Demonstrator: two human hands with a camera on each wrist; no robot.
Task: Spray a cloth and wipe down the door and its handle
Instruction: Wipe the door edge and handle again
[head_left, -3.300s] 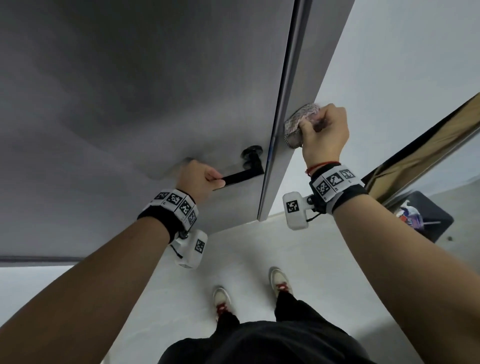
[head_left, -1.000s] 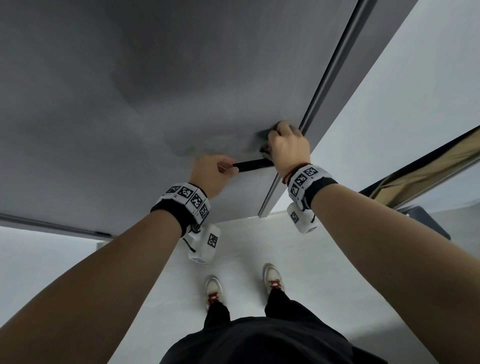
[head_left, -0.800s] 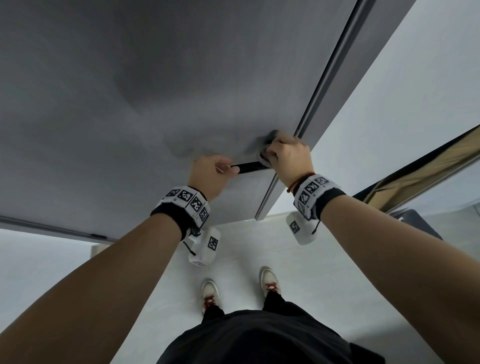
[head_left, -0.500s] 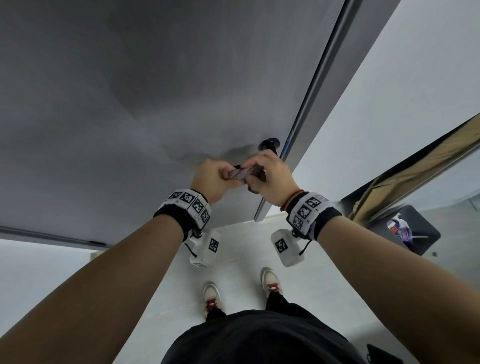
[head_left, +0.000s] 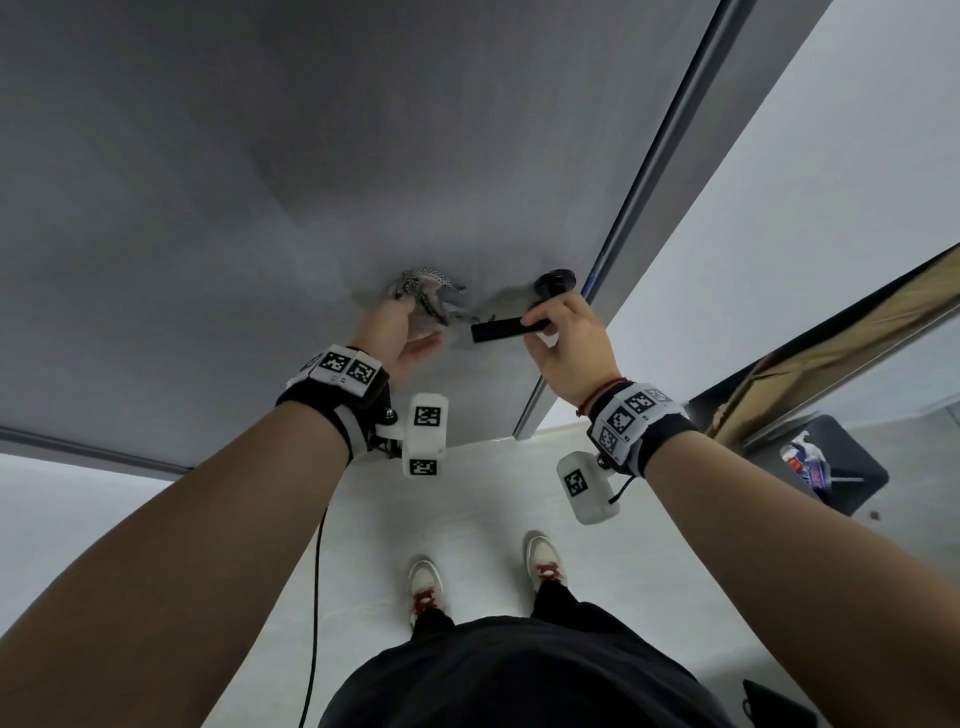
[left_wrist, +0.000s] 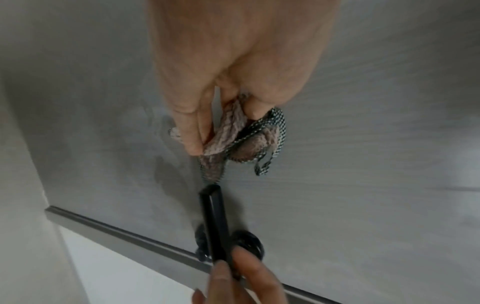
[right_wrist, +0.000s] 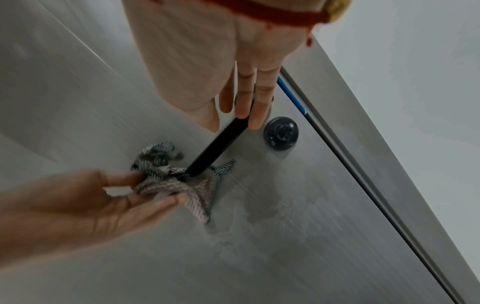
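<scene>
The grey door (head_left: 311, 156) fills the upper left of the head view. Its black lever handle (head_left: 506, 330) points left from a round black rose (head_left: 555, 283) near the door's edge. My right hand (head_left: 563, 338) pinches the handle (right_wrist: 221, 144) near the rose end. My left hand (head_left: 400, 332) grips a crumpled grey-and-pink woven cloth (head_left: 428, 291) and holds it against the door face, just left of the handle's free tip. In the left wrist view the cloth (left_wrist: 241, 139) bunches between my fingers and thumb, above the handle (left_wrist: 214, 218). Damp streaks show on the door around the cloth (right_wrist: 171, 179).
A spray bottle (head_left: 802, 460) lies on a dark mat on the floor at the right. A gold-edged panel (head_left: 831, 338) leans by the white wall. The door's metal edge (head_left: 649, 182) runs diagonally. My feet stand on the pale floor (head_left: 467, 519); a black cable hangs from my left wrist.
The cloth has passed from my right hand to my left. My left hand let go of the handle and carried the cloth left onto the door; my right hand took the handle.
</scene>
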